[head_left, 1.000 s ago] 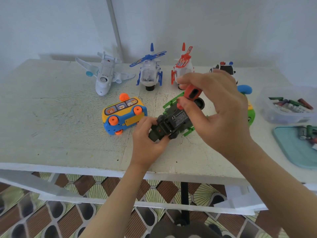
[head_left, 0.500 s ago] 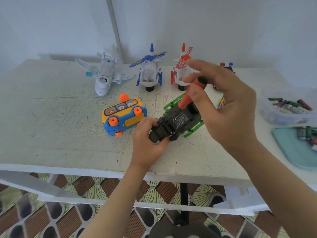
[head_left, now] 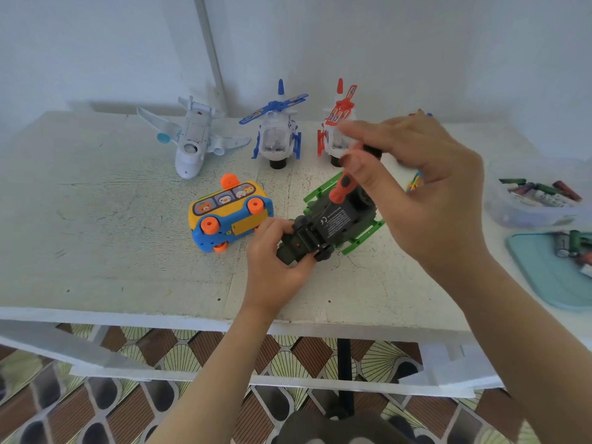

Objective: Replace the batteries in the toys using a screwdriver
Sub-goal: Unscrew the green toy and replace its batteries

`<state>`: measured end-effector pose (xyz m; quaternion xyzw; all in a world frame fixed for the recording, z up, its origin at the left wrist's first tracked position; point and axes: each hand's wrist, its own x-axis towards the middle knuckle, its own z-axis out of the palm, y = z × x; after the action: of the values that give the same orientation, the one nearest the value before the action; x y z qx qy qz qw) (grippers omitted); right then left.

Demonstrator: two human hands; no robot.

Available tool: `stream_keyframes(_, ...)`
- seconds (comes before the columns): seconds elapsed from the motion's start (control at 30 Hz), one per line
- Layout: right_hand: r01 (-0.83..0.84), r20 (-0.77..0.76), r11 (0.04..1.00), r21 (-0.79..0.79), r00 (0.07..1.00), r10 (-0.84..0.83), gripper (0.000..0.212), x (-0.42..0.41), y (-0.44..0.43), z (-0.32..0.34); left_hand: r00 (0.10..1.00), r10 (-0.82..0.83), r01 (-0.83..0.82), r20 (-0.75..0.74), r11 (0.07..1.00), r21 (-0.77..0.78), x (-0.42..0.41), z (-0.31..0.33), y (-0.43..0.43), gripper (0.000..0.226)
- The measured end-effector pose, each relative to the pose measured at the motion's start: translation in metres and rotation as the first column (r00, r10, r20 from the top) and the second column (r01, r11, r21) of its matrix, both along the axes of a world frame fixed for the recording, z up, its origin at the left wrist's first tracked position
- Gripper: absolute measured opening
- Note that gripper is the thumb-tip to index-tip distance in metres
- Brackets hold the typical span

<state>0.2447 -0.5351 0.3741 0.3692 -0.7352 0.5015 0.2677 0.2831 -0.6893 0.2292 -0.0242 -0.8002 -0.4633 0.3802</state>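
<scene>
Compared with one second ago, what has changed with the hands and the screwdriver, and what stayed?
The right hand slid its fingers up the screwdriver, from the orange grip to the black top end, which it now pinches. The tool's lower end stayed on the underside of the dark toy. The left hand still grips that toy, which has not moved.

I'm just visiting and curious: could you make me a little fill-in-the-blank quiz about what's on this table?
The right hand holds a ____ to the dark toy car. The left hand grips that car, whose side rails are ____. Next to the white airplane stands a helicopter with ____ rotors. Missing words: screwdriver; green; blue.
</scene>
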Motion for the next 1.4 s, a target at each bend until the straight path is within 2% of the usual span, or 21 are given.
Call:
stream_keyframes(0.13, -0.088, 0.083, 0.995, 0.042, 0.993, 0.084, 0.012, -0.003, 0.005, -0.001, 1.0, -0.002, 0.002, 0.011, 1.0, -0.004, 0.0, -0.001, 0.0, 0.03)
stream_keyframes(0.23, -0.092, 0.072, 0.992, 0.085, 0.994, 0.086, 0.021, -0.004, 0.007, -0.002, 1.0, 0.007, -0.006, 0.022, 1.0, -0.007, 0.0, -0.001, 0.0, 0.032)
stream_keyframes(0.5, -0.018, 0.001, 0.998, -0.052, 1.0, 0.018, 0.01, 0.006, 0.002, -0.004, 1.0, 0.01, -0.009, 0.03, 1.0, -0.009, 0.001, 0.0, 0.001, 0.034)
stream_keyframes(0.57, 0.0, -0.021, 0.999, -0.037, 1.0, -0.001, 0.015, 0.007, 0.001, -0.004, 1.0, 0.008, -0.008, 0.03, 1.0, -0.011, 0.001, -0.001, 0.001, 0.034)
stream_keyframes(0.67, -0.03, 0.068, 0.999, -0.043, 0.997, 0.033, 0.029, 0.008, 0.003, -0.006, 0.999, 0.008, -0.008, 0.031, 1.0, -0.006, 0.001, 0.0, 0.002, 0.032)
stream_keyframes(0.77, -0.049, 0.062, 0.999, -0.021, 0.997, 0.05, 0.028, 0.009, 0.002, -0.013, 1.0, 0.009, -0.009, 0.022, 1.0, 0.005, 0.001, 0.0, 0.001, 0.031)
stream_keyframes(1.0, -0.075, 0.028, 0.986, -0.15, 0.996, 0.08, 0.02, 0.011, -0.001, -0.017, 0.999, 0.022, -0.022, 0.024, 1.0, 0.018, 0.0, -0.001, 0.0, 0.031)
stream_keyframes(1.2, -0.165, 0.187, 0.955, -0.246, 0.959, 0.214, 0.025, 0.008, 0.001, -0.017, 0.999, 0.031, -0.031, 0.025, 1.0, 0.006, 0.0, -0.002, 0.0, 0.039)
stream_keyframes(1.3, -0.122, 0.192, 0.977, -0.174, 0.969, 0.155, 0.027, 0.01, 0.002, -0.014, 0.999, 0.029, -0.029, 0.03, 0.999, 0.012, 0.0, -0.002, 0.0, 0.04)
stream_keyframes(1.4, -0.101, 0.245, 0.972, -0.214, 0.957, 0.154, 0.028, 0.009, 0.003, -0.015, 0.999, 0.031, -0.031, 0.024, 0.999, 0.015, 0.001, -0.002, 0.0, 0.04)
